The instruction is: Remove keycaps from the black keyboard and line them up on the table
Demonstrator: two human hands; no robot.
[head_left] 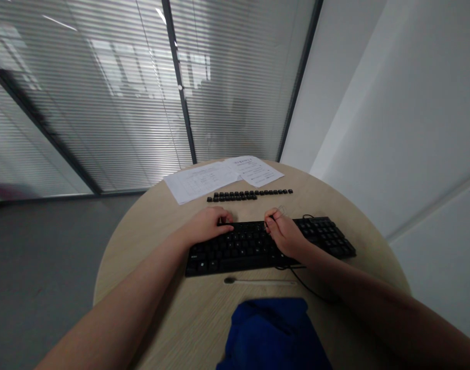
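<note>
A black keyboard (238,249) lies across the round table, with its top row bare of keycaps in part. My left hand (212,224) grips its far left edge, thumb on top and fingers curled behind. Over the upper middle of the keyboard, my right hand (283,231) is closed in a pinch. Between its fingertips is a small dark tool with a thin wire loop (282,209), which looks like a keycap puller; most of it is hidden by the hand. Loose black keycaps (235,196) stand in two rows beyond the keyboard.
Printed sheets of paper (204,180) lie at the far side of the table (138,257). A thin brush (258,281) with a dark head rests in front of the keyboard, near its cable (310,290). Blue cloth (273,329) shows at the near edge. Blinds and a white wall stand behind.
</note>
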